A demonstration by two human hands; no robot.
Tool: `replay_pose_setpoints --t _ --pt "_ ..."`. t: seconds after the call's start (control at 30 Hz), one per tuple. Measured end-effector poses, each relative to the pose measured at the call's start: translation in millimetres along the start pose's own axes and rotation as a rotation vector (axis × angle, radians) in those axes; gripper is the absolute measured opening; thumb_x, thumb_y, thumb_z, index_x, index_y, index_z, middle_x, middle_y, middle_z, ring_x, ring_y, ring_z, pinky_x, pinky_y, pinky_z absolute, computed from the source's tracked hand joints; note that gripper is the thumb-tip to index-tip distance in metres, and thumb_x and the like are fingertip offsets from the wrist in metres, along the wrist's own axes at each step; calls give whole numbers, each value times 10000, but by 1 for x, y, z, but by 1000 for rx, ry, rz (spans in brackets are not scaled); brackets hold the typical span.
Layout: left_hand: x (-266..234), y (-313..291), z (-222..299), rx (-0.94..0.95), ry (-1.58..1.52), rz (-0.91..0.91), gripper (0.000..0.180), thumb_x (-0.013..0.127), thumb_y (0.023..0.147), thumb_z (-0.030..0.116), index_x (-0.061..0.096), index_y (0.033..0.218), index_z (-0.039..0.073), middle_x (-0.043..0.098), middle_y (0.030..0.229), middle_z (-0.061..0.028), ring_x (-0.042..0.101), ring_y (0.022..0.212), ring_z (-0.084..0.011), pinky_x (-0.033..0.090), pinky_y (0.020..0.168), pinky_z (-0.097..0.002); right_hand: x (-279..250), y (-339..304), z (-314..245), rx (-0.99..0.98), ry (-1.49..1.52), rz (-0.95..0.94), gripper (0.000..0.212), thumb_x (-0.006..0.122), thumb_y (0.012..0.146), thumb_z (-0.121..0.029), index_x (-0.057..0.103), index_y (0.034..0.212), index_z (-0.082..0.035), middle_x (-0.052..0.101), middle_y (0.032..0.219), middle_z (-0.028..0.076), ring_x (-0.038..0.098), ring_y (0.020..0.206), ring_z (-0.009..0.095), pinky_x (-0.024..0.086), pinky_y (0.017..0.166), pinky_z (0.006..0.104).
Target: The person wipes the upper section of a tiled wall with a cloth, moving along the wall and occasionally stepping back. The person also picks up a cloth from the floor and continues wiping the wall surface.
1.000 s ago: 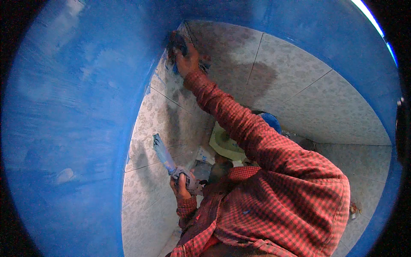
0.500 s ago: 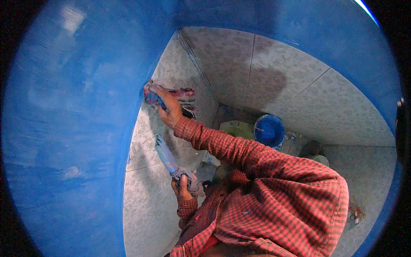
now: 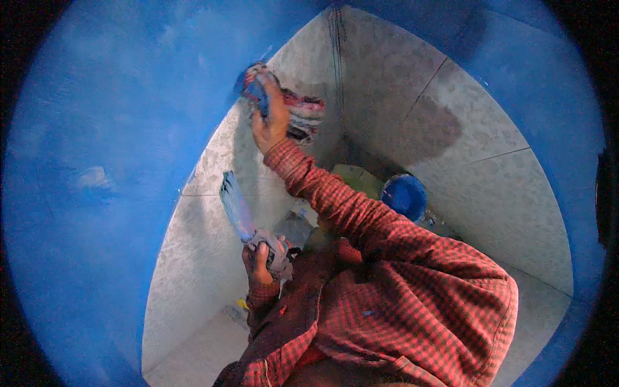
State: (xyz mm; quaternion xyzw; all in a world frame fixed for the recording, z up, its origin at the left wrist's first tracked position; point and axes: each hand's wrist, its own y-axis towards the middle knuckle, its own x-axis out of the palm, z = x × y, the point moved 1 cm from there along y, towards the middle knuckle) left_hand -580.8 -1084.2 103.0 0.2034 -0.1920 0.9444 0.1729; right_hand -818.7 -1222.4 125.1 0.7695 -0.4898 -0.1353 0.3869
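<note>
My right hand (image 3: 274,113) reaches up and grips a bunched striped rag (image 3: 303,115) in red, blue, white and black. The rag touches the border where the blue painted wall (image 3: 97,232) meets the patterned grey tiles (image 3: 187,251), and its loose end hangs toward the corner. Lower down, my left hand (image 3: 261,261) is closed round a crumpled grey cloth (image 3: 278,258). A flat tool (image 3: 236,206), smeared pale blue, sticks up out of that cloth; its handle is hidden and I cannot make out its kind.
A round blue bucket (image 3: 404,197) stands down by the right-hand tiled wall (image 3: 490,129), beside a dull green object (image 3: 356,180). Thin dark cords (image 3: 336,45) run down the tiled corner. A damp-looking dark patch (image 3: 429,132) marks the tiles.
The view has turned, so the wall corner sits higher in the picture. My right hand stays at the paint border with the rag. My left hand still holds the cloth and tool.
</note>
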Motion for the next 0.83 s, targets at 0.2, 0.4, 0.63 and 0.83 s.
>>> replay_pose_setpoints --t 0.2,0.4,0.63,0.83 --pt "25 7 2 97 55 -129 436 605 787 217 430 1131 16 523 945 -105 575 823 -266 487 713 -362 9 -35 -15 14 184 -279 524 467 712 81 432 1224 -26 437 1259 193 414 1193 330 306 1007 366" --pt "27 -11 8 44 156 -45 407 549 846 227 413 1181 42 512 973 -83 559 852 -261 484 769 -371 3 -36 31 287 22 8 505 442 794 35 341 1287 -11 382 1308 199 394 1197 331 294 1011 369" --pt "4 -14 1 70 101 -18 406 562 839 236 422 1172 50 506 985 -68 546 841 -231 472 791 -377 20 -61 -8 178 16 -121 490 456 772 18 396 1258 -8 367 1324 226 329 1255 360 244 1046 390" --pt "44 -6 8 93 73 -73 492 610 809 261 397 1207 64 508 995 -66 545 831 -228 465 803 -408 -7 -74 -27 245 363 -347 468 475 815 -58 385 1271 -5 386 1317 218 342 1254 360 264 1034 392"
